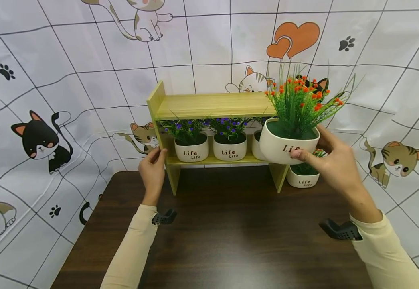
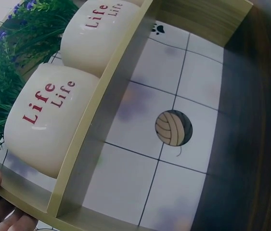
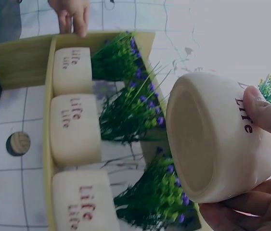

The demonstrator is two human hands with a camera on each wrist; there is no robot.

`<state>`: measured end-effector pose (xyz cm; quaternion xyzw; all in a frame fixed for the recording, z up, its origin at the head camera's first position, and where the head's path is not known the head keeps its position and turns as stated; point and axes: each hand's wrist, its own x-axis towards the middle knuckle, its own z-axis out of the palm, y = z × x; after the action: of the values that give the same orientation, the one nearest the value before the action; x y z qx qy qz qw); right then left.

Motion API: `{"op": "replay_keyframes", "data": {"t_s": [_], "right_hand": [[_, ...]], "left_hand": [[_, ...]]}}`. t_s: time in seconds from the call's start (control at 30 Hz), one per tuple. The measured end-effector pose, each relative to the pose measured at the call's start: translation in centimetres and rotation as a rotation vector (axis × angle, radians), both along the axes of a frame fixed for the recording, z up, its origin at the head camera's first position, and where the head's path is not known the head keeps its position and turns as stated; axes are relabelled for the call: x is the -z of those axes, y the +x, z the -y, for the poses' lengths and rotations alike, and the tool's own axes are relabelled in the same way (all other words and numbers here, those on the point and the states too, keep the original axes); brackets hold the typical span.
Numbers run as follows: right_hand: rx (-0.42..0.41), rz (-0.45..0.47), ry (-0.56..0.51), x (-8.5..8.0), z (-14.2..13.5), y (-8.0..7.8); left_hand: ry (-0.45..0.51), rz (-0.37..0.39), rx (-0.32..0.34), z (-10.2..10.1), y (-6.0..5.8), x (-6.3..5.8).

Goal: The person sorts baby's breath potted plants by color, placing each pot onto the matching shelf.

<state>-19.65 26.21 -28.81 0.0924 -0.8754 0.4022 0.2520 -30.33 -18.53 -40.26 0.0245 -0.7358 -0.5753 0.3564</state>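
In the head view my right hand (image 1: 339, 168) grips a white "Life" pot (image 1: 286, 144) of orange artificial flowers (image 1: 303, 96), held up in front of the shelf's right end. The right wrist view shows the pot's bare underside, with the thumb (image 3: 265, 113) over its lettering. My left hand (image 1: 152, 172) pinches the front edge of the left side panel of a small wooden shelf (image 1: 213, 105). On its lower board stand three white pots (image 1: 191, 150) with purple flowers (image 1: 227, 125). The rightmost one is partly hidden behind the raised pot.
Another white pot (image 1: 303, 180) stands on the dark wooden table (image 1: 238, 233) just right of the shelf, partly covered by the raised pot and right hand. A white wall sheet (image 1: 209, 44) with cat drawings hangs behind. The shelf's top board lies below the raised flowers.
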Motion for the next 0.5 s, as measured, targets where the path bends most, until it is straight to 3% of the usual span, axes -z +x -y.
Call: {"op": "replay_keyframes", "data": {"t_s": [0.33,0.5], "right_hand": [[-0.043,-0.005,-0.037,-2.7,2.6,-0.9],[-0.071,-0.048,-0.051,-4.0,3.8,-1.3]], "left_hand": [[0.01,0.014,-0.001,0.0,0.1,0.0],[0.008,0.012,-0.009,-0.1,0.0,0.0]]}}
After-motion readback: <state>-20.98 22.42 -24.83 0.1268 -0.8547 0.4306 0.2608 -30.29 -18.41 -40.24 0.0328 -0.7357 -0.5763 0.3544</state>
